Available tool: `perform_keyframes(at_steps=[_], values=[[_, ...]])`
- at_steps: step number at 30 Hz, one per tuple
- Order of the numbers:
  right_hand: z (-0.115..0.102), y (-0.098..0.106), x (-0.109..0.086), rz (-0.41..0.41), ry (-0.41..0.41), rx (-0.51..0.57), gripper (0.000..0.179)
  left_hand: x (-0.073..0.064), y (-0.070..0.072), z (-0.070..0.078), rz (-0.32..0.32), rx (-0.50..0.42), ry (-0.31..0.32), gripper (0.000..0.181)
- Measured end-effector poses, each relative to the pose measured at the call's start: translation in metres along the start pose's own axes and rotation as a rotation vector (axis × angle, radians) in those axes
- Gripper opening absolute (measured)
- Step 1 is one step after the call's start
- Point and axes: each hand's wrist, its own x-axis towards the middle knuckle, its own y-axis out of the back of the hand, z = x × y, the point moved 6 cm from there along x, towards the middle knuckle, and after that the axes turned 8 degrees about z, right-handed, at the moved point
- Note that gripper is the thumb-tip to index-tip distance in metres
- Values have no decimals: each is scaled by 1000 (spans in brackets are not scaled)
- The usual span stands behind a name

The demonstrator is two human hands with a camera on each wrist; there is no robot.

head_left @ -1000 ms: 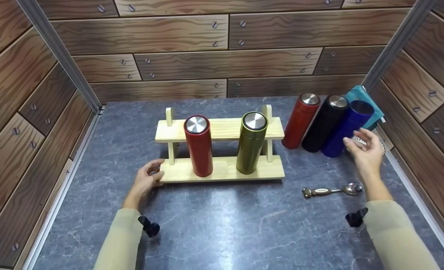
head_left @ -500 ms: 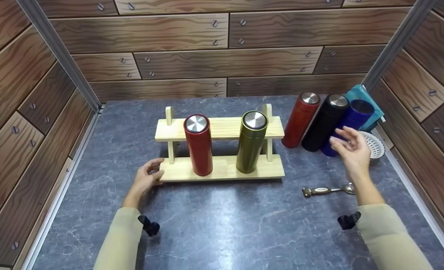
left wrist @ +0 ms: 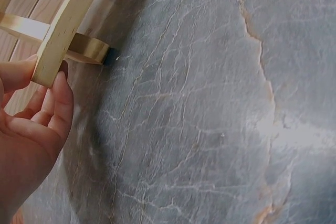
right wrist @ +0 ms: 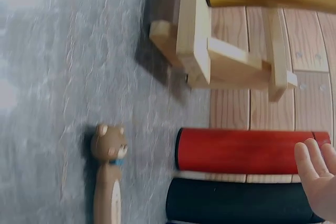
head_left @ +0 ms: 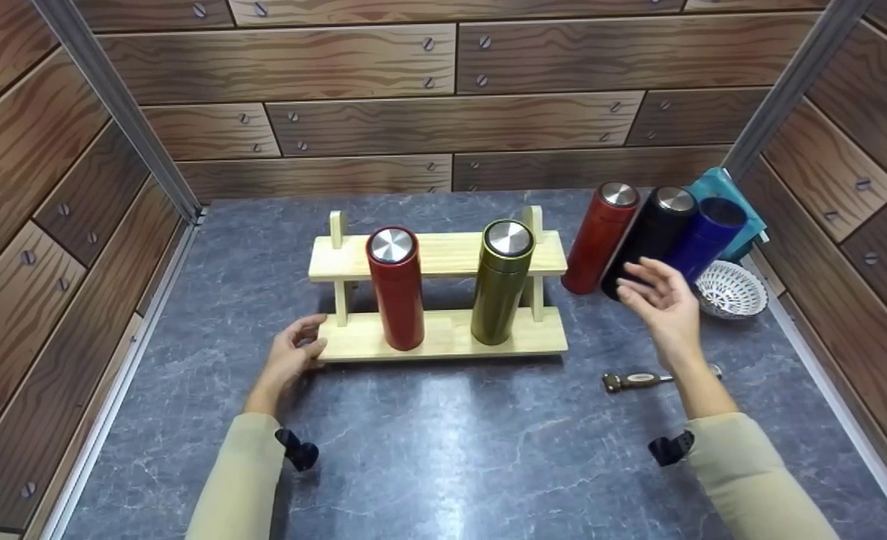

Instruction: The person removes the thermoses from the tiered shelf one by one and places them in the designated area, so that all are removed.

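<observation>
My left hand point(head_left: 289, 356) grips the left end of the lower shelf of a small two-tier wooden rack point(head_left: 447, 326). In the left wrist view the thumb lies on one face of the board point(left wrist: 55, 43) and the fingers on the other. A red thermos flask point(head_left: 400, 300) and an olive-green one point(head_left: 499, 300) stand upright on that shelf. My right hand point(head_left: 668, 311) is raised with loosely bent fingers and nothing in them. It overlaps the lower part of a black flask point(head_left: 651, 229) in the head view. Beside that flask stand an orange-red flask point(head_left: 597, 240) and a blue flask point(head_left: 705, 240).
A metal utensil with a brown bear-shaped handle point(head_left: 632, 381) lies on the grey marbled table, partly behind my right wrist. A white woven basket point(head_left: 732, 289) and a teal packet point(head_left: 750, 225) are at the back right. Wood-patterned walls enclose the table.
My right hand has moved left from in front of the blue flask to the black one, uncovering the white basket. My left hand stays on the rack; the flasks have not moved.
</observation>
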Motion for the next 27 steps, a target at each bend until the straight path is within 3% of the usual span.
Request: perform_keyframes(at_steps=[8,18,27], values=[[2,-23,-7,-94,45,-58,57,0,0,0,13,16,1,44],[5,-50,-15,-166,48,-66,54,-1,0,0,6,3,-7,44],[4,-77,-22,-241,19,-82,58,-2,0,0,2,-8,24,45]])
